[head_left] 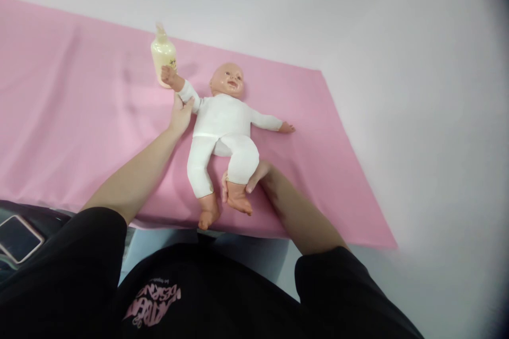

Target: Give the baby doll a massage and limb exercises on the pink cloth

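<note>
A pink sheet covers the left and middle of the scene, lightly creased, its far edge running at a slant and its right corner near. Around it lies a plain white surface, evenly and softly lit. At the near left edge a phone rests on something dark.

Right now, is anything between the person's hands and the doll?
Nothing visible. The left hand already grips the doll at its raised arm, and the right hand holds its lower leg. The bottle stands behind the doll's raised hand.
</note>
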The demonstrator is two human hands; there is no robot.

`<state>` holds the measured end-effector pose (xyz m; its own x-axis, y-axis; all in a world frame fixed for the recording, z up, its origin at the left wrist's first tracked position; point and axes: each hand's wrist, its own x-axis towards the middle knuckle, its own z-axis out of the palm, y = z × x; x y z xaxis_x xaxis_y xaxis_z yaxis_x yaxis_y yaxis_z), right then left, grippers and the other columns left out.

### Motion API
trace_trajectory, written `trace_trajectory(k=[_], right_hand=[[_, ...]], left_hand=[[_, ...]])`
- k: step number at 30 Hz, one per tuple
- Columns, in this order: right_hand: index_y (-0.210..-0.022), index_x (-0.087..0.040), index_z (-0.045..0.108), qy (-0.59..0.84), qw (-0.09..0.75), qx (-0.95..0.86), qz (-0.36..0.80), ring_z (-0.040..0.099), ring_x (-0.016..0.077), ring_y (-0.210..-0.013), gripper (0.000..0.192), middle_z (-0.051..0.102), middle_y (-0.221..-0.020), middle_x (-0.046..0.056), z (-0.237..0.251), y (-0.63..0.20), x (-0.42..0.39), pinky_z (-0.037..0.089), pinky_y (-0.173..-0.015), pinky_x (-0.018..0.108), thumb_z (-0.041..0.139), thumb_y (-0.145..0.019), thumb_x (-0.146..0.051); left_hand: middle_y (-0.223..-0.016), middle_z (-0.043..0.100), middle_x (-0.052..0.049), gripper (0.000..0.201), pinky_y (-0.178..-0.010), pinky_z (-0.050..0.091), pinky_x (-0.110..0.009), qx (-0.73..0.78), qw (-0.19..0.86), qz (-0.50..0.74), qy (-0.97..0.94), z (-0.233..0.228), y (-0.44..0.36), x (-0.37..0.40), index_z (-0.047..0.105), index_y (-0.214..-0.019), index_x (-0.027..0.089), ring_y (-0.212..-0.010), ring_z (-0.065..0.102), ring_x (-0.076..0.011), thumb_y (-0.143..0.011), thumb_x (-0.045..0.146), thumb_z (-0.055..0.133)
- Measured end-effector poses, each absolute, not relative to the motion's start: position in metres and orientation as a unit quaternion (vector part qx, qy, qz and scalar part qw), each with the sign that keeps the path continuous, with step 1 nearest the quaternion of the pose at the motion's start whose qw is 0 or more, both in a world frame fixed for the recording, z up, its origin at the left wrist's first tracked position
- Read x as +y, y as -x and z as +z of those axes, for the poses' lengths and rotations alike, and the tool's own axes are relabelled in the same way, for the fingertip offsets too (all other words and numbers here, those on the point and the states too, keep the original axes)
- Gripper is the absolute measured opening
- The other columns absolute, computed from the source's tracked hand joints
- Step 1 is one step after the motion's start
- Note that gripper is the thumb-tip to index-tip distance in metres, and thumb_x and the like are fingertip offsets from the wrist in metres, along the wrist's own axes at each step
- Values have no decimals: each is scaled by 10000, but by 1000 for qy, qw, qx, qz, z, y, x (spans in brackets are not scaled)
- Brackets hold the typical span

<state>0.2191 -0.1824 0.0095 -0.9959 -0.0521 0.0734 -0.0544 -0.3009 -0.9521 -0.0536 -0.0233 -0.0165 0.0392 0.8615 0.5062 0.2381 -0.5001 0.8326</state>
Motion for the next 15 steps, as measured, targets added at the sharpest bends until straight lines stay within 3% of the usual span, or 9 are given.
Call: trace_trajectory(k=[3,5,7,10,15], right_hand=[[-1168,-155,716,-89,73,-506,855,828,300,-1068,619,853,-1152,183,-8,-221,-180,645,-1080,479,935,-790,-594],[-1039,-200,720,-149,162,-458,861,791,247,-897,601,821,-894,73,-13,-221,-175,637,-1102,506,895,-794,-720],[-916,-247,656,-104,250,-406,873,726,209,-769,622,731,-745,-13,-9,-221,-172,632,-1106,517,853,-801,-826],[-876,-267,595,46,362,-315,876,706,208,-798,526,687,-759,-33,9,-219,-170,641,-1041,475,765,-925,-762],[-818,-258,591,96,391,-285,870,707,229,-825,471,693,-799,-1,26,-217,-173,652,-916,439,724,-968,-684]], left_hand=[[-1500,701,-183,745,-1335,455,-600,385,246,529,-715,-8,49,-34,633,-1507,276,-1480,645,-362,-1041,849,535],[-1456,733,-171,595,-1347,429,-619,344,223,482,-774,-2,46,-41,732,-1405,272,-1453,649,-372,-1056,732,589],[-1462,737,-150,459,-1357,409,-619,327,207,449,-805,4,44,-47,788,-1347,280,-1468,635,-367,-1065,594,608],[-1486,728,-130,380,-1354,410,-605,331,197,438,-812,8,42,-50,814,-1332,291,-1488,615,-352,-1060,452,603],[-1485,727,-122,362,-1346,424,-603,330,196,439,-812,9,43,-51,819,-1333,299,-1475,621,-349,-1051,401,616]])
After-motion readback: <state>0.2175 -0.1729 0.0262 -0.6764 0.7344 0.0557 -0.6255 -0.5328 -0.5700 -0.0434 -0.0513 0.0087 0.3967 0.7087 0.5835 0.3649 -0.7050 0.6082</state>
